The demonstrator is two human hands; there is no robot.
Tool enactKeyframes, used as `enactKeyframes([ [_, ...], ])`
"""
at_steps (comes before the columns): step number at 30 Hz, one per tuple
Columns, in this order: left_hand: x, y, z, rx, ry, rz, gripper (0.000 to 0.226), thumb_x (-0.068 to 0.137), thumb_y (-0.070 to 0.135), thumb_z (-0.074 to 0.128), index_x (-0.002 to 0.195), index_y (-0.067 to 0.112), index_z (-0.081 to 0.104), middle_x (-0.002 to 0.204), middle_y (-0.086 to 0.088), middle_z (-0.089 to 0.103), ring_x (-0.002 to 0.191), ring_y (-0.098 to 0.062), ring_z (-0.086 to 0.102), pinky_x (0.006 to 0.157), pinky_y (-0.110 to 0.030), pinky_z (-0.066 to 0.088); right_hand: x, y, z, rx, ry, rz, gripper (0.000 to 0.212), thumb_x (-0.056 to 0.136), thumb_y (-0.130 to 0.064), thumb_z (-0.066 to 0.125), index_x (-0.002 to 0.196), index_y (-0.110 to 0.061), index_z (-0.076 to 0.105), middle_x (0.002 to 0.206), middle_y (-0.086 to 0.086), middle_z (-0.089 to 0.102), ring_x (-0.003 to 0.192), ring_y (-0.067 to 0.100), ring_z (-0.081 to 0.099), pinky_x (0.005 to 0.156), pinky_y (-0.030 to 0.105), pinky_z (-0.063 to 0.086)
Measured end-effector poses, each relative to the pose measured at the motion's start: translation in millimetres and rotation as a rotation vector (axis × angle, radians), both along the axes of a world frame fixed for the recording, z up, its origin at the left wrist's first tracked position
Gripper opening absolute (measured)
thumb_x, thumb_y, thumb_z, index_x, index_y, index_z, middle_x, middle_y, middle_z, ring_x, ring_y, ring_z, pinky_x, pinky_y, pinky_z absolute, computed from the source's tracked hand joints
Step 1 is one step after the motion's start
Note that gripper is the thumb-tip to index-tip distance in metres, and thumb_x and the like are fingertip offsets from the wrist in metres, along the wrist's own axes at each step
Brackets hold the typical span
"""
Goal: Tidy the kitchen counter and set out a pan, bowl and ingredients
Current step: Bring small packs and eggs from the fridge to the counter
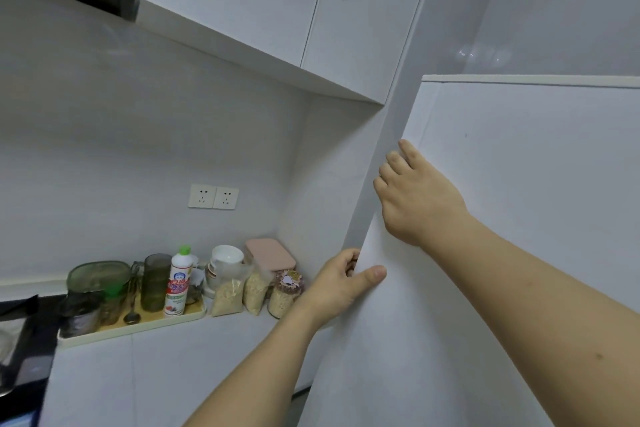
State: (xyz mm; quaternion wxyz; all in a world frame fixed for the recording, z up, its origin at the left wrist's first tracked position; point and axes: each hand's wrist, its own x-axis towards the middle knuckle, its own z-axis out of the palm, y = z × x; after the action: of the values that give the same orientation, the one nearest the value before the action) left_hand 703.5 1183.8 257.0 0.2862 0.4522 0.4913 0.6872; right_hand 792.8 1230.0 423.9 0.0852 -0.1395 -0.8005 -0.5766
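A tall white door (502, 218) fills the right of the head view. My left hand (341, 284) grips its left edge low down, fingers curled behind the edge and thumb lying across the front. Higher up, my right hand (415, 194) also holds that edge, its fingertips hooked out of sight behind it. On the white counter (207, 357) to the left stand a white bowl (227, 257), bags of oats (230, 296), an oat jar (282, 298) and a pink-lidded box (270, 255). What lies behind the door is hidden.
A pale tray (138, 326) carries a green-capped white bottle (178, 282), green cups (156, 282), a green lidded container (98, 276) and a spoon. A black hob (20, 357) sits at far left. White wall cabinets (294, 10) with black knobs hang overhead; two sockets (213, 196) are on the wall.
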Motion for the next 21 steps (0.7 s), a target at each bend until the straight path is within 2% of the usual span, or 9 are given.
enactKeyframes([
  [2, 3, -1, 0, 0.006, -0.007, 0.006, 0.034, 0.088, 0.028, 0.071, 0.115, 0.01, 0.06, 0.103, 0.0, 0.072, 0.087, -0.005, 0.068, 0.072, -0.018, 0.053, 0, 3, -3, 0.029, 0.089, 0.043, 0.073, 0.078, -0.015, 0.0, 0.095, 0.0, 0.07, 0.094, 0.017, 0.065, 0.107, 0.036, 0.054, 0.112, 0.051, 0.029],
  [3, 3, -1, -1, 0.006, -0.011, 0.009, 0.034, 0.088, 0.028, 0.071, 0.115, 0.01, 0.06, 0.102, 0.001, 0.072, 0.086, -0.005, 0.068, 0.072, -0.018, 0.053, -1, 2, -6, 0.025, 0.112, 0.024, 0.073, 0.078, -0.015, 0.0, 0.094, 0.0, 0.07, 0.094, 0.018, 0.066, 0.107, 0.037, 0.055, 0.111, 0.051, 0.03],
  [6, 3, -3, -1, 0.002, 0.004, 0.033, 0.037, 0.087, 0.035, 0.072, 0.116, 0.015, 0.061, 0.104, 0.002, 0.072, 0.09, -0.008, 0.07, 0.074, -0.022, 0.053, -2, 2, -13, 0.037, 0.11, 0.026, 0.081, 0.076, -0.014, -0.007, 0.109, -0.002, 0.066, 0.109, 0.017, 0.064, 0.12, 0.037, 0.048, 0.114, 0.05, 0.024],
  [9, 3, -3, -2, 0.016, 0.007, 0.036, 0.033, 0.088, 0.034, 0.071, 0.115, 0.016, 0.063, 0.101, 0.004, 0.073, 0.091, -0.009, 0.07, 0.075, -0.022, 0.053, -4, 3, -12, 0.062, 0.131, 0.046, 0.082, 0.076, -0.015, -0.006, 0.112, -0.002, 0.066, 0.109, 0.017, 0.063, 0.119, 0.037, 0.048, 0.114, 0.05, 0.023],
  [11, 4, -5, -1, 0.026, -0.008, 0.026, 0.029, 0.089, 0.03, 0.07, 0.113, 0.015, 0.063, 0.096, 0.007, 0.073, 0.087, -0.007, 0.069, 0.071, -0.019, 0.052, -5, 2, -12, 0.097, 0.138, 0.054, 0.08, 0.077, -0.015, -0.006, 0.115, -0.003, 0.063, 0.112, 0.016, 0.061, 0.121, 0.037, 0.045, 0.115, 0.05, 0.021],
  [14, 3, -7, -1, 0.026, -0.016, 0.007, 0.028, 0.089, 0.029, 0.07, 0.113, 0.016, 0.064, 0.097, 0.007, 0.073, 0.087, -0.007, 0.07, 0.07, -0.019, 0.051, -4, 0, -16, 0.043, 0.134, 0.011, 0.069, 0.082, -0.017, 0.001, 0.125, -0.003, 0.053, 0.125, 0.016, 0.054, 0.13, 0.037, 0.036, 0.118, 0.05, 0.013],
  [18, 0, -8, -2, 0.032, -0.025, 0.01, 0.031, 0.088, 0.029, 0.072, 0.115, 0.016, 0.063, 0.104, 0.002, 0.073, 0.093, -0.012, 0.071, 0.076, -0.023, 0.055, -6, -9, -17, 0.044, 0.171, 0.021, 0.069, 0.082, -0.016, 0.003, 0.122, -0.003, 0.058, 0.122, 0.017, 0.057, 0.128, 0.037, 0.039, 0.117, 0.05, 0.017],
  [21, -2, -13, -4, 0.025, -0.033, 0.026, 0.031, 0.088, 0.027, 0.072, 0.115, 0.016, 0.062, 0.106, 0.0, 0.073, 0.096, -0.015, 0.07, 0.081, -0.027, 0.057, -8, -15, -17, -0.004, 0.189, 0.023, 0.061, 0.085, -0.018, 0.011, 0.122, -0.001, 0.057, 0.125, 0.019, 0.056, 0.13, 0.038, 0.038, 0.118, 0.05, 0.017],
])
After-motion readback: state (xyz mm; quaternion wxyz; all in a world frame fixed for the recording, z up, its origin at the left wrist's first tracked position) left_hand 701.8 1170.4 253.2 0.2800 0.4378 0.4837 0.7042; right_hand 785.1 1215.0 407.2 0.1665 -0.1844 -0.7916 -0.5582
